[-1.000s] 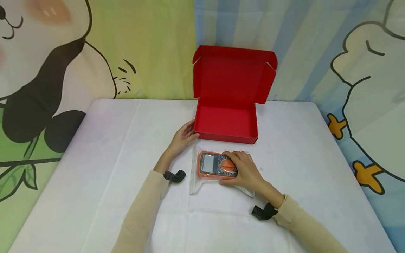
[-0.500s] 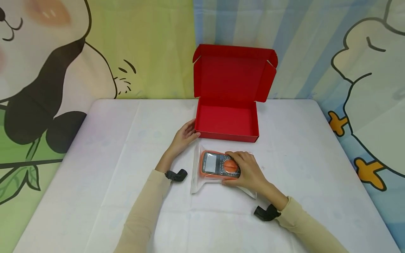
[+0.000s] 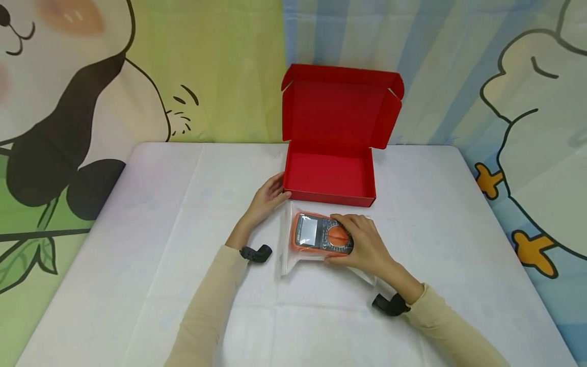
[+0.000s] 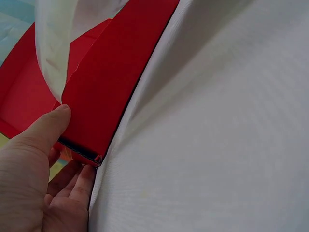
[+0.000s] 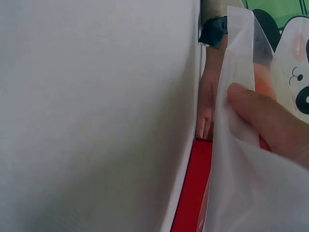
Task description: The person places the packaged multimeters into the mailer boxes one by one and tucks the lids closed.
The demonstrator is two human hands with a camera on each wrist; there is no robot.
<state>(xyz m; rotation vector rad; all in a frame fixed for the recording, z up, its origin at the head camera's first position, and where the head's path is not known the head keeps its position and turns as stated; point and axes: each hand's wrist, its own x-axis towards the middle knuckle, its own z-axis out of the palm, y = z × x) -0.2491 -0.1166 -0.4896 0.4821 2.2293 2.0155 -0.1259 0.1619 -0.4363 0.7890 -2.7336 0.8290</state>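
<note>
An orange-and-dark multimeter [image 3: 308,231] lies inside a clear plastic bag [image 3: 286,260] in front of the red box. My right hand [image 3: 364,247] grips its dial end through the bag, thumb on the near side and fingers over the far side. In the right wrist view the thumb [image 5: 263,113] presses the translucent bag. My left hand [image 3: 265,201] holds the red box [image 3: 332,197] at its front left corner. The left wrist view shows that thumb [image 4: 48,125] on the front wall and the fingers round the side. Inside, the box's bare red floor shows; its lid stands up.
A white cloth [image 3: 183,285] covers the table. Behind it hangs a curtain [image 3: 220,71] printed with cartoon animals. Black wrist cameras sit on the left wrist [image 3: 257,254] and the right wrist [image 3: 390,305].
My right hand has moved the bagged multimeter a little to the right and toward the box, and its near side seems slightly raised. The left hand stays at the box corner.
</note>
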